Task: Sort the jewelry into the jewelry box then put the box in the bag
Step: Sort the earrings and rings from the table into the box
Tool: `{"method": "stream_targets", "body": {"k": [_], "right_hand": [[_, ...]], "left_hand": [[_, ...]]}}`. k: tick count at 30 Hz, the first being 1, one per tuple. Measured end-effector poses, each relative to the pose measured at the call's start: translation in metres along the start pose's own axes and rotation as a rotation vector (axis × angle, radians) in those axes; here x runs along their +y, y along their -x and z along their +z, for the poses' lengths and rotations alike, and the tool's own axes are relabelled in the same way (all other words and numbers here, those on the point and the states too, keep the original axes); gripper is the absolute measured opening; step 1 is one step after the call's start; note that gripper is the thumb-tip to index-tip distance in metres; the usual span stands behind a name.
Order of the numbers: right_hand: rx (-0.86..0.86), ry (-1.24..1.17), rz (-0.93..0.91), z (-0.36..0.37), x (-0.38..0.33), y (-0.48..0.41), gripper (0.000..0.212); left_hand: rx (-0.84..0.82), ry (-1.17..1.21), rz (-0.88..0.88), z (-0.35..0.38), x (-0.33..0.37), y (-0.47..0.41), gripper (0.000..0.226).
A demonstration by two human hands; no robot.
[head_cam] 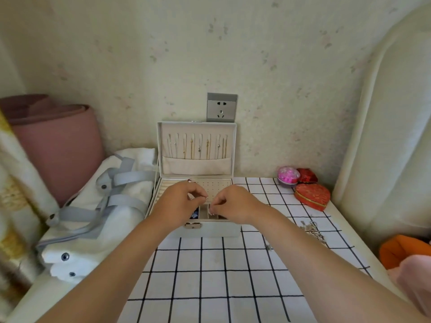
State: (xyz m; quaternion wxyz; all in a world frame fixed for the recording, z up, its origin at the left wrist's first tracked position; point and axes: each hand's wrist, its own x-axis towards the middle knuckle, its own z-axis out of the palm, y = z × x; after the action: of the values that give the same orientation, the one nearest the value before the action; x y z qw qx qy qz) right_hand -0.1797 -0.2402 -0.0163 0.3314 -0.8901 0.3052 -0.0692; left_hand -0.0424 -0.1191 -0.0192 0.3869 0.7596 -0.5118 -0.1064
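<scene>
Tablecloth checked | wall socket behind jewelry box | bag left

The widest free room is the checked cloth in front of the box, between the two forearms. A narrower lane of cloth runs right of the box, bounded by the heart box behind and the jewelry pile to the right. The upright lid closes the back. The bag lies just beside the box's left wall, its straps blocking that side. The left hand and right hand, each pinching a small piece, cover the front compartments. The tray's rear strip is open from above.
</scene>
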Motion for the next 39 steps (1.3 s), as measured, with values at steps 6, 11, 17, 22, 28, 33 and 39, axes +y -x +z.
{"method": "stream_targets", "body": {"k": [6,11,17,22,28,33,39], "right_hand": [[-0.007,-0.073,0.016,-0.008,-0.004,0.002,0.013],[-0.039,-0.375,-0.021,-0.022,-0.01,0.008,0.018],[-0.004,-0.439,0.036,-0.028,-0.012,0.011,0.02],[0.048,-0.252,0.035,-0.022,-0.004,0.003,0.006],[0.099,0.016,0.028,0.001,-0.002,-0.006,0.013],[0.111,0.213,0.016,0.013,-0.004,-0.006,0.019],[0.08,0.31,-0.041,0.014,-0.003,-0.008,0.031]], "left_hand": [[0.015,0.155,-0.048,0.004,0.002,0.001,0.012],[0.039,0.35,-0.123,0.005,0.007,0.003,0.011],[0.072,0.393,-0.177,0.008,0.006,0.004,0.01],[-0.001,0.25,-0.124,0.012,0.002,0.002,0.005],[-0.143,-0.421,0.119,0.012,-0.013,0.008,0.043],[-0.167,-0.415,0.136,0.014,-0.019,0.009,0.051],[-0.222,-0.435,0.109,0.012,-0.012,0.006,0.041]]}}
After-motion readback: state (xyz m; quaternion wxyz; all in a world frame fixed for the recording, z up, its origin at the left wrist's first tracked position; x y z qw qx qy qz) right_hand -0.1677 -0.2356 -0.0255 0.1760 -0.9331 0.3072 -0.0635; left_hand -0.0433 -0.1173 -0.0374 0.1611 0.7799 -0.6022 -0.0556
